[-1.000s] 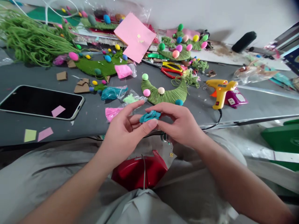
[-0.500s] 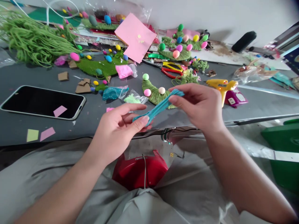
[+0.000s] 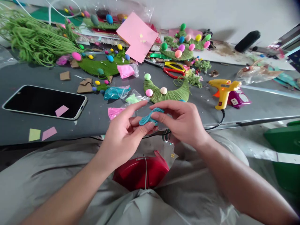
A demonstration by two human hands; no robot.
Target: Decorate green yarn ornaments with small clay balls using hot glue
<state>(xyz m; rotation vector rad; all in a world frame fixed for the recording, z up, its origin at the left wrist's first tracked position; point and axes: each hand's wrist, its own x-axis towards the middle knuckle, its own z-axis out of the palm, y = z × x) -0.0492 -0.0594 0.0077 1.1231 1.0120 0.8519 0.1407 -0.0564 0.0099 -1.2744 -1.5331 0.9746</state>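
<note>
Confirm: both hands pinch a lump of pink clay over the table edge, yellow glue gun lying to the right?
Not quite. The head view shows the clay between the left hand and right hand is teal, not pink. The yellow glue gun does lie to the right.

There were two hands [image 3: 126, 134] [image 3: 181, 123], one teal lump [image 3: 148, 117], one phone [image 3: 45, 101], one glue gun [image 3: 222, 90], one pair of scissors [image 3: 173, 69] and three balls [image 3: 154, 86] on the near green crescent [image 3: 173, 93].
</note>
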